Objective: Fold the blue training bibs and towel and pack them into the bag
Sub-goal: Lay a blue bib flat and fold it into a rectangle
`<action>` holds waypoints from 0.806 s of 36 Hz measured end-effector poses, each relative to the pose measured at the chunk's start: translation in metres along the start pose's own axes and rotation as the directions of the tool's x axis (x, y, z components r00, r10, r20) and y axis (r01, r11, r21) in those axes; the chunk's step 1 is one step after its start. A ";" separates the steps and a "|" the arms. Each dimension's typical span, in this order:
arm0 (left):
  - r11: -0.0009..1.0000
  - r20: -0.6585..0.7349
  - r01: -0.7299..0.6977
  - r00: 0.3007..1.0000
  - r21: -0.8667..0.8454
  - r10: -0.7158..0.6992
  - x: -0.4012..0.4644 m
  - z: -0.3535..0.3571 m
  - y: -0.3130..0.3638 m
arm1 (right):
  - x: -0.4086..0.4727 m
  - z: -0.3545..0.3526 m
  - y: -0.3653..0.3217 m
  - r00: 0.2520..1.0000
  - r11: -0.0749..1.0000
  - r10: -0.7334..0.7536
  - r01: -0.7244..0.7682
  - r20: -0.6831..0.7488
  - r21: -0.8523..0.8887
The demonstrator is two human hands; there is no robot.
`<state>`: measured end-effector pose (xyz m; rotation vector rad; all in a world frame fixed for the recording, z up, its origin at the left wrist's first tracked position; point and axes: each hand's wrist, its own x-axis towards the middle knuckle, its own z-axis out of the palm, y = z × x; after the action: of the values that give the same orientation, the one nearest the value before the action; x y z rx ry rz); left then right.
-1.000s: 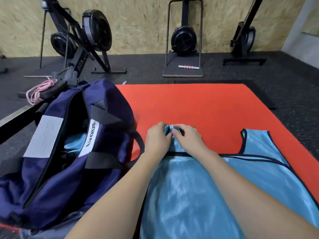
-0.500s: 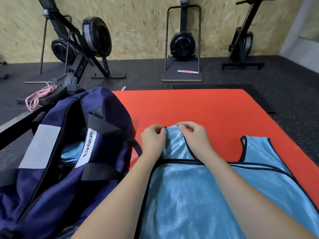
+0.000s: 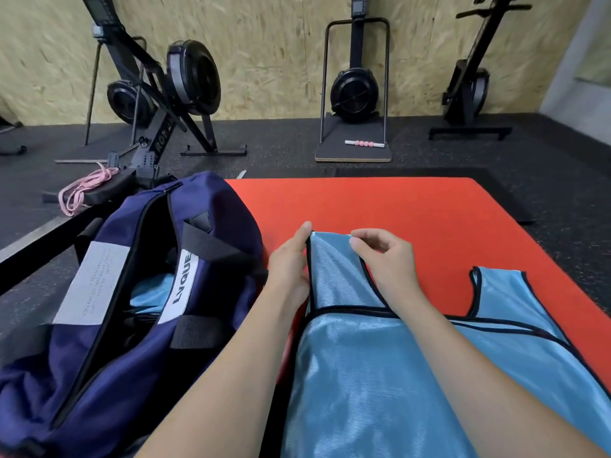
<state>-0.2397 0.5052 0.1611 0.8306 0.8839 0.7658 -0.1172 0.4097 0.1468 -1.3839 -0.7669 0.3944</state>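
We had the blue bib (image 3: 380, 375) spread flat on the red mat (image 3: 413, 213), most likely so its edges could be squared before folding. Its long axis ran from our body toward the far wall, with the shoulder straps pointing away from us and the hem out of sight below the picture. Our left hand (image 3: 291, 269) pinched the outer edge of the left strap (image 3: 334, 269), thumb up along the black trim, and our right hand (image 3: 386, 259) pinched the strap's top inner corner between thumb and forefinger; so both grips were grasping cloth, pulling that strap flat and straight, we judged. The right strap (image 3: 499, 292) lay untouched on the mat, well apart from either hand. The navy bag (image 3: 139, 319) sat just beside the bib on our left, its zip open toward us, with some light blue cloth (image 3: 148, 292) already inside, though we could not tell what it was.
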 end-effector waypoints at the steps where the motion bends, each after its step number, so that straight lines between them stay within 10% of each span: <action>1: 1.000 0.014 0.005 1.000 -0.018 -0.005 -0.001 0.001 0.000 | 0.000 0.000 -0.001 1.000 1.000 0.002 -0.002 -0.019 0.010; 9: 0.985 0.236 -0.155 0.962 0.072 0.135 -0.007 -0.001 -0.002 | 0.001 -0.006 -0.003 0.998 0.997 0.065 -0.064 -0.016 0.053; 19: 0.911 0.155 -0.323 0.944 0.255 0.291 0.006 -0.015 -0.008 | 0.008 -0.006 0.009 1.000 0.996 -0.010 0.013 0.028 -0.090; 29: 0.113 0.289 -0.374 0.845 0.920 0.450 0.022 -0.035 -0.036 | 0.001 -0.038 0.038 0.947 0.725 0.126 0.114 0.294 -0.679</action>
<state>-0.2529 0.5170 0.1097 2.3251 1.1960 0.6529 -0.0830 0.3893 0.1102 -2.0588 -1.2675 0.3548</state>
